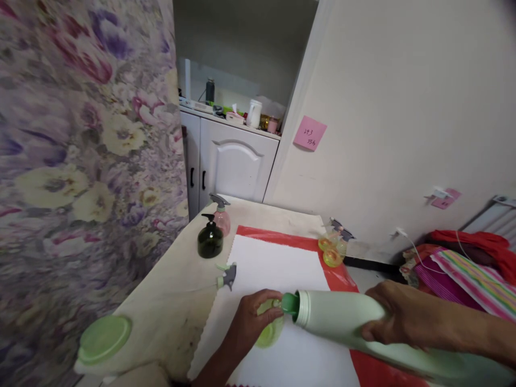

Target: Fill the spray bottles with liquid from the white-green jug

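Cream table [169, 301] against a floral curtain, white cloth [274, 269] over a red mat. Right hand [397, 317] grips a large pale-green bottle [342, 320], tipped sideways, green spout touching a small yellow-green bottle [269, 328] clasped by the left hand [252, 322] on the cloth. Loose spray nozzle [226, 275] lies just beside.

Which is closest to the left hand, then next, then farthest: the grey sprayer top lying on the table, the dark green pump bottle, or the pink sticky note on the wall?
From the left hand:
1. Grey sprayer top, just beyond it on the table.
2. Dark green pump bottle, farther back, left.
3. Pink sticky note, up on the wall.
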{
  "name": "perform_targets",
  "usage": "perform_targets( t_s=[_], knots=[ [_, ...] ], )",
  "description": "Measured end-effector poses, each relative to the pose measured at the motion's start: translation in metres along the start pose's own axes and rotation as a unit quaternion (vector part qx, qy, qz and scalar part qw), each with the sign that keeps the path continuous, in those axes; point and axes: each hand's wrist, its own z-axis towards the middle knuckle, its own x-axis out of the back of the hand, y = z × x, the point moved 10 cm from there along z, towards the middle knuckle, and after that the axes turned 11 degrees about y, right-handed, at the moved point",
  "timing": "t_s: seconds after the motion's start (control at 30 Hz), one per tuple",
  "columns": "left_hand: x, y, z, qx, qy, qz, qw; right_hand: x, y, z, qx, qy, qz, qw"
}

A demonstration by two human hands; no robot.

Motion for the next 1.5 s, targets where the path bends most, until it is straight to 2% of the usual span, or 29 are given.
perform_targets(
  t_s=[0.1, 0.63, 1.13, 1.5],
  knots=[
    [0.0, 0.0, 0.0, 0.0, -0.001, -0.002, 1.0, -0.002, -0.003, 0.0, -0.002, -0.017, 0.009, 1.0],
    [0.002, 0.0, 0.001, -0.013, 0.005, 0.003, 1.0, 0.002, -0.016, -0.005, 0.0, -0.025, 0.032, 0.999],
    [0.0, -0.001, 0.001, -0.008, 0.003, 0.001, 1.0, -0.002, -0.008, -0.001, 0.009, -0.031, 0.012, 0.999],
    [-0.001, -0.002, 0.002, -0.008, -0.003, 0.003, 1.0, -0.002, -0.006, -0.004, 0.02, -0.031, 0.038, 0.999]
  ],
)
